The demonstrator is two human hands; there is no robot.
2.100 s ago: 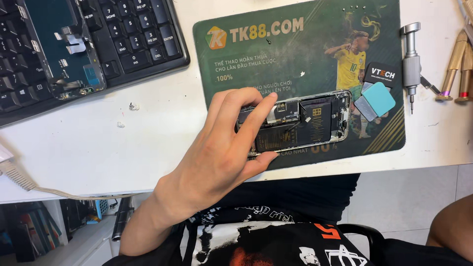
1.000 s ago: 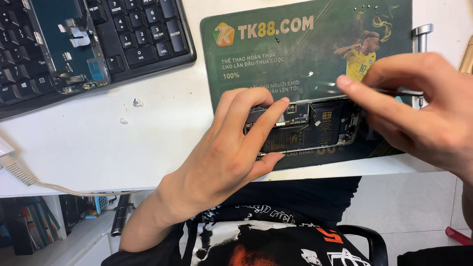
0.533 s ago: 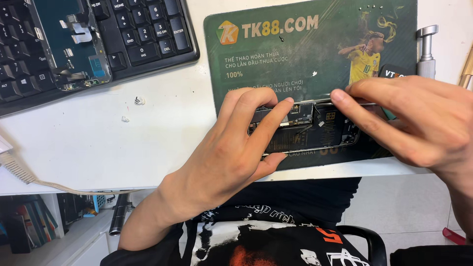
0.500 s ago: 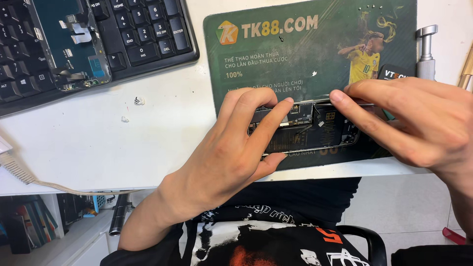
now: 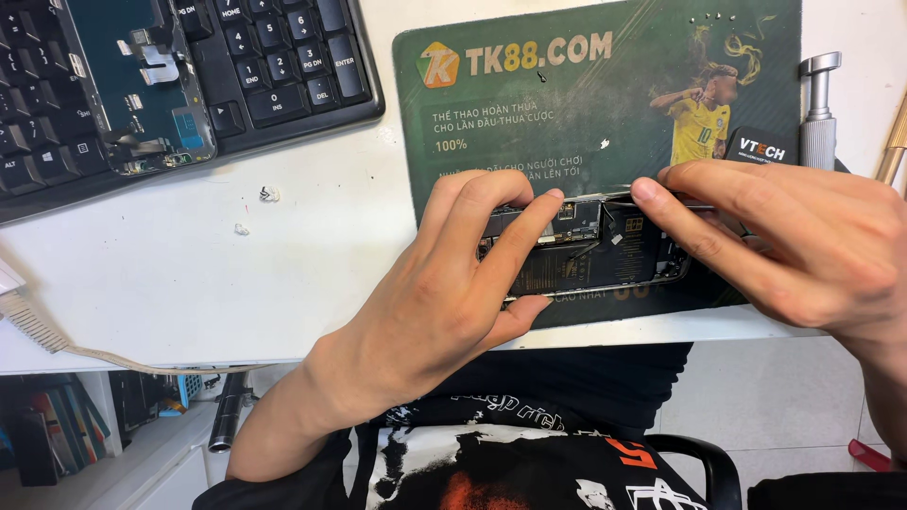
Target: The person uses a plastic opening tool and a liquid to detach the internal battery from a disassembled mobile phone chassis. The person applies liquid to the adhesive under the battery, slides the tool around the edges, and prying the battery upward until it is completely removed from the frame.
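Observation:
An opened phone body (image 5: pixel 595 250) with bare circuitry lies near the front edge of a green printed mat (image 5: pixel 567 123). My left hand (image 5: pixel 444 293) grips its left end, thumb below and fingers across the top. From the right, my right hand (image 5: pixel 784 250) reaches over the phone's other end. A thin metal tool (image 5: pixel 704 202) shows between its thumb and forefinger, level with the phone's upper edge. The phone's right end is hidden under that hand.
A black keyboard (image 5: pixel 283 66) sits at the back left with a detached phone screen (image 5: pixel 137 85) lying on it. A metal screwdriver handle (image 5: pixel 817 104) stands at the mat's right edge. Small white scraps (image 5: pixel 269 194) lie on the white table (image 5: pixel 189 274).
My right hand came in from the right and settled over the phone's right end with the thin tool. My left hand kept its hold on the phone throughout.

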